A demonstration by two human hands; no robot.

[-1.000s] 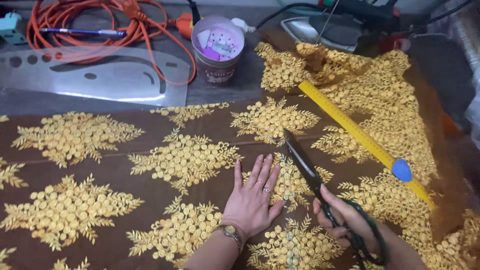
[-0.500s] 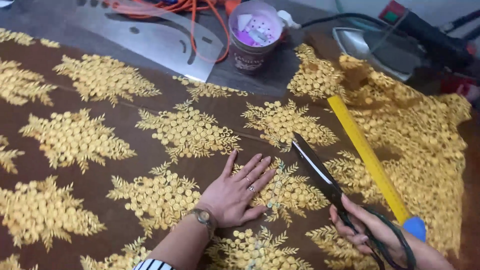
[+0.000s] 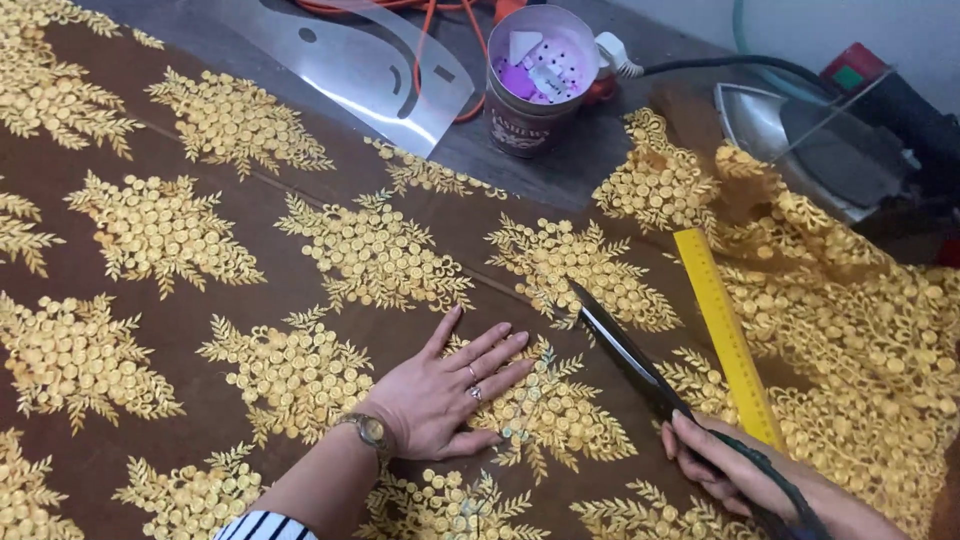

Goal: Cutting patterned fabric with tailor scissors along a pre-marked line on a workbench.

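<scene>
Brown fabric with gold embroidered flower clusters (image 3: 200,330) covers the table. My left hand (image 3: 445,390) lies flat on it with fingers spread, a watch on the wrist and a ring on one finger. My right hand (image 3: 730,470) grips the handles of large dark scissors (image 3: 625,350), whose blades point up and left across the fabric, just right of my left hand. A yellow ruler (image 3: 725,330) lies on the fabric right of the scissors.
A round tin (image 3: 540,85) holding chalk pieces stands on the grey table at the back. A metal curve template (image 3: 370,60) and orange cable (image 3: 440,40) lie left of it. An iron (image 3: 800,140) sits at the back right. Bunched gold lace (image 3: 860,330) fills the right side.
The view has shifted down and right. My left hand stays flat on the fabric. The scissors and my right hand remain just right of it, in nearly the same pose.
</scene>
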